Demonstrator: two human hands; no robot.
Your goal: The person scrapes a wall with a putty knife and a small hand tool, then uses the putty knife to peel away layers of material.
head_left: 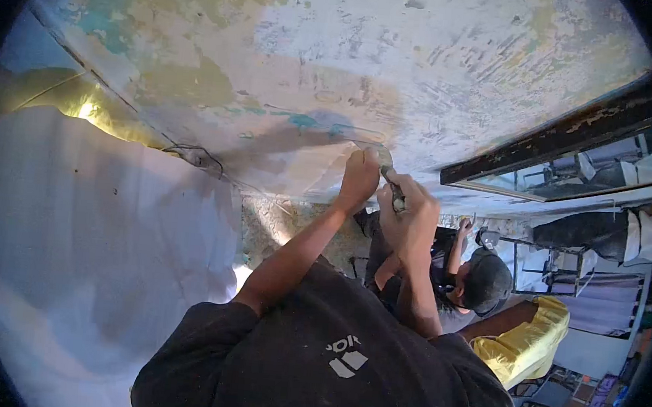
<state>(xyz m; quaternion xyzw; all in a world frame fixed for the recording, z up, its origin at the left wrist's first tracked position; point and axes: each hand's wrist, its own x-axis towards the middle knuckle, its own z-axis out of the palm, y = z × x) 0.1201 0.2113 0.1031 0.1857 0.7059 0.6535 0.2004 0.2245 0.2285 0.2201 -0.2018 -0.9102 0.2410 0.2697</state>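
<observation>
Both hands are raised together against a patchy wall (313, 72) with flaking white, green and teal paint. In my right hand (411, 214), the fingers are wrapped round the handle of a scraper-like tool (391, 172). My left hand (360, 177) is closed at the tool's front end, close to the wall surface. The tool's tip is partly hidden by my left fingers and lies by a pale patch with a teal mark above it.
A white sheet (101, 239) hangs at the left, with a yellow light behind its top edge. A dark-framed mirror or window (566, 165) is at the right. A person in a dark cap (487, 281) is below right, near yellow cloth (529, 342).
</observation>
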